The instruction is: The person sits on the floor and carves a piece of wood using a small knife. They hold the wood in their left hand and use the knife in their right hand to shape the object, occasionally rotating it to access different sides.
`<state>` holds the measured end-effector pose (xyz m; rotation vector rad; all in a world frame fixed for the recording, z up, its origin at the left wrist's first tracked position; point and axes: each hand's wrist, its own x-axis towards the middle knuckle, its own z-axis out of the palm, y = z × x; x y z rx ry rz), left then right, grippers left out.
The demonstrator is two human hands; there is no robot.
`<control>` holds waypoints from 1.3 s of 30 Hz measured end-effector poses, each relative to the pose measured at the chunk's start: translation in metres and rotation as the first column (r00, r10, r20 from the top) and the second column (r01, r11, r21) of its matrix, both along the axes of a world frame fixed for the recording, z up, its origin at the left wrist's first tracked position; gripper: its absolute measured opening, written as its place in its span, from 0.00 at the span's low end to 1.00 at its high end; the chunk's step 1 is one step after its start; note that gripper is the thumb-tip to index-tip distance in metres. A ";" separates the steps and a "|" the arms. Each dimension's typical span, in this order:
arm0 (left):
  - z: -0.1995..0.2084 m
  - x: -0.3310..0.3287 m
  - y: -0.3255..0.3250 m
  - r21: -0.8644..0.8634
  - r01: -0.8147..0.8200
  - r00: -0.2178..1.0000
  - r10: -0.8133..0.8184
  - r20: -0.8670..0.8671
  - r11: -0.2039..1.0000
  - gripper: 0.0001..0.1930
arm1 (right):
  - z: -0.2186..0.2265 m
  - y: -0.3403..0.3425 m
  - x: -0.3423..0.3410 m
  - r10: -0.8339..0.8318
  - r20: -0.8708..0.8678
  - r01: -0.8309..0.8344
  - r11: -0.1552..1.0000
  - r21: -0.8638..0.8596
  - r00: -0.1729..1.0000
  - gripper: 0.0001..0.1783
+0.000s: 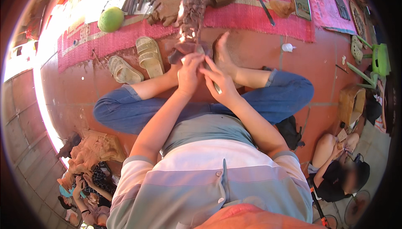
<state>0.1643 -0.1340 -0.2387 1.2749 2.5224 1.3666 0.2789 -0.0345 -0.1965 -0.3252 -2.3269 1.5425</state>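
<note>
1. The left hand (pixel 189 75) has its grip wrapped around the lower end of a brown carved wooden figure (pixel 192 7), at about 12 o'clock from the seated person's lap.
2. The right hand (pixel 222 84) holds a slim metal carving tool (pixel 216 87) in a narrow grip, touching the left hand just at 3 o'clock of it.
3. The figure rises from the grip toward 12 o'clock; its long axis runs 6 to 12, base at the hands, far end over the red woven mat (pixel 259 17).
4. A pair of sandals (pixel 138 61) lies on the tiled floor (pixel 75 99) at 9 o'clock of the hands; a green round fruit (pixel 111 19) sits at 10 o'clock.
</note>
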 end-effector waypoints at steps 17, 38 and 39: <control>0.028 -0.002 -0.034 -0.196 0.048 0.998 -0.038 0.056 0.979 0.29 | -0.005 0.002 -0.004 0.019 -0.101 -0.017 1.000 0.016 0.995 0.17; 0.016 -0.014 -0.027 -0.068 0.131 0.989 -0.135 -0.059 0.989 0.17 | -0.004 -0.012 -0.003 0.107 0.014 -0.107 0.993 0.057 0.994 0.19; 0.017 -0.021 -0.024 -0.021 0.124 0.989 -0.125 -0.081 0.992 0.18 | 0.000 -0.010 -0.007 0.107 0.018 -0.108 0.993 0.041 0.994 0.19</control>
